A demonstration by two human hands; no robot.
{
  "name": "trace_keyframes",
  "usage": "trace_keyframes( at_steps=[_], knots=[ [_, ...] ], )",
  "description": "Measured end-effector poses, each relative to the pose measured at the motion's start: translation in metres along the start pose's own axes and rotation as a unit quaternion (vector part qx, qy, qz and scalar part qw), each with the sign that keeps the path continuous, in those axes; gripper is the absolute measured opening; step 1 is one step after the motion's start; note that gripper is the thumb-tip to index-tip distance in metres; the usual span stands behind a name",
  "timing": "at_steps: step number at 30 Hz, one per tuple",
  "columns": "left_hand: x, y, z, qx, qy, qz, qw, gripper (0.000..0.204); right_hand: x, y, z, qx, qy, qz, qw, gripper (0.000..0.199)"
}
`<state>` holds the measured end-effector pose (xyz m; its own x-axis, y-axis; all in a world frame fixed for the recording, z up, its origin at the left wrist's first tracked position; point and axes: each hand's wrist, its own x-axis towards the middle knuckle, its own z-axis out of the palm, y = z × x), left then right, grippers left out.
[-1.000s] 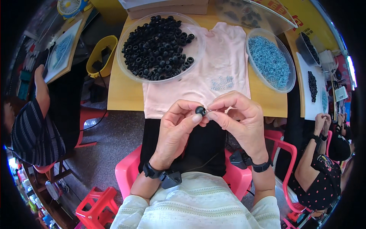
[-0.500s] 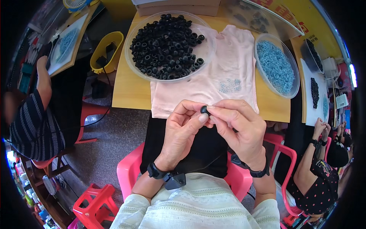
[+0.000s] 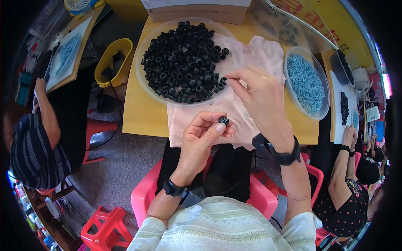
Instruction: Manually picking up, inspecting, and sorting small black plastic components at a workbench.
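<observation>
Between the thumb and fingers of my left hand is a small round black cap, turned so that its open end with clear bits inside shows. My right hand reaches over the cloth to the right rim of a round clear tray. Its thumb and forefinger close on a small black ring-like part there. Many similar black parts are heaped in the tray. A pink cloth lies under the tray's near edge and beneath both hands.
Right of the cloth stands a clear tub of small pale blue beads. A cardboard box is at the table's far edge, a yellow bin off to the left. Co-workers sit on both sides; a red stool stands at lower left.
My right hand has left the cap and moved up to the tray's rim, at a black part. My left hand keeps the cap, now turned with its open end showing.
</observation>
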<state>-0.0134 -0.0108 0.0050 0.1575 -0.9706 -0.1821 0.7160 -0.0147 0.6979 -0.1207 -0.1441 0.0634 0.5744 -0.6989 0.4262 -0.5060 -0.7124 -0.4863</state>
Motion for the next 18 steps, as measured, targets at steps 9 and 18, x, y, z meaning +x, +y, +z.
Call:
trace_keyframes(
  at_steps=[9, 18],
  knots=[
    [0.005, -0.007, -0.008, -0.025, -0.010, 0.000, 1.000, 0.021, 0.019, 0.015, 0.033, -0.100, -0.047, -0.022, 0.994, 0.009],
    [0.005, -0.008, -0.009, -0.019, -0.010, 0.005, 1.000, 0.022, 0.011, 0.001, 0.007, 0.034, -0.018, 0.027, 0.999, 0.011]
  ],
)
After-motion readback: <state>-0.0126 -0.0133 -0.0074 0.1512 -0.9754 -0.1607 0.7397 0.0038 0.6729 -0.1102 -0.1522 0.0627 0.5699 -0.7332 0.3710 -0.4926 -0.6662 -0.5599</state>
